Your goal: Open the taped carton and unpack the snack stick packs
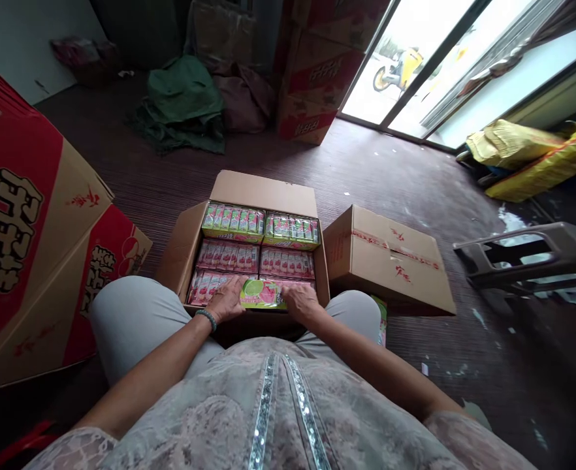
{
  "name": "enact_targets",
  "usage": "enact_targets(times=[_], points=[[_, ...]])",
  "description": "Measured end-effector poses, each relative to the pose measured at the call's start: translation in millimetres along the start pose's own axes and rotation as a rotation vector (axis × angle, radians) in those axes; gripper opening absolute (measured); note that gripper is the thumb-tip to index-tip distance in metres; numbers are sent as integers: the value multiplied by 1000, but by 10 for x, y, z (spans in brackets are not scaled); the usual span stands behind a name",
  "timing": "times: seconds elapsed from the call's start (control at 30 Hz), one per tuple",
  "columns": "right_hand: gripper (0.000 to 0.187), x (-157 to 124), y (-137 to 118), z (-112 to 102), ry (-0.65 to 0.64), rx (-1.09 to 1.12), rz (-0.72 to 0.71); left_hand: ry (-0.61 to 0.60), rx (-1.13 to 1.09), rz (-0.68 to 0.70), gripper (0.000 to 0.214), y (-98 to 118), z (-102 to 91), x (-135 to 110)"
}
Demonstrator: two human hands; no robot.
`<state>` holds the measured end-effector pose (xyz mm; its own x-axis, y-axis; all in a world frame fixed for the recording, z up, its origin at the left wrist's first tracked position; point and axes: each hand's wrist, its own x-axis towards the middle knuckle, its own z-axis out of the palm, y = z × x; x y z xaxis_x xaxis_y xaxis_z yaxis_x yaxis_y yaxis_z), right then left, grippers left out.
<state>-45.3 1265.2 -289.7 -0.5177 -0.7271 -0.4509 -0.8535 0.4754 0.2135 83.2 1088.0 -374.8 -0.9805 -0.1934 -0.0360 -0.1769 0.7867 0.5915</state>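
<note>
Between my two hands is a small green and pink printed candy box (263, 294), held at the near edge of an open carton (263, 186). My left hand (226, 299) grips its left end, and a beaded bracelet circles that wrist. At the right end, the fingers of my right hand (300, 300) are curled round the box. Inside the carton sit rows of small packs: green and pink packs (234, 220) at the back, red and pink packs (229, 256) nearer me. The near right part of the carton's contents is partly covered by the candy box and my right hand.
A taped brown carton (396, 258) stands just right of the open one. Large red and tan cartons (28, 215) rise at the left. Behind are stacked cartons (312, 85) and a green cloth heap (185, 94). A plastic stool (528, 251) is at the right.
</note>
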Motion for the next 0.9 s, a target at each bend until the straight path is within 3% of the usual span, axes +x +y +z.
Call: enact_targets(times=[0.13, 0.23, 0.3, 0.43, 0.47, 0.53, 0.63, 0.7, 0.77, 0.9], points=[[30, -348, 731, 62, -12, -12, 118, 28, 29, 9, 63, -11, 30, 27], [31, -511, 1007, 4, 35, 7, 165, 17, 1, -27, 62, -17, 50, 42], [29, -493, 963, -38, 99, 41, 174, 20, -21, -35, 66, -12, 61, 47], [91, -197, 506, -11, 152, 127, 2, 46, -52, -11, 66, -8, 94, 40], [92, -112, 394, 7, 153, 133, -38, 46, -69, -13, 67, -16, 102, 36], [72, 9, 260, 18, 176, 134, -69, 43, -133, -4, 71, -47, 109, 29], [48, -22, 334, -64, 255, 140, -32, 52, -301, -11, 88, -116, 70, 61], [42, -190, 533, -164, 346, 156, 39, 87, -372, -77, 94, -161, -12, 146], [40, -449, 809, -251, 462, 169, 167, 177, -306, -169, 94, -204, -155, 311], [50, -1129, 1454, -239, 647, 66, 597, 338, 149, -228, 90, -331, -598, 874]])
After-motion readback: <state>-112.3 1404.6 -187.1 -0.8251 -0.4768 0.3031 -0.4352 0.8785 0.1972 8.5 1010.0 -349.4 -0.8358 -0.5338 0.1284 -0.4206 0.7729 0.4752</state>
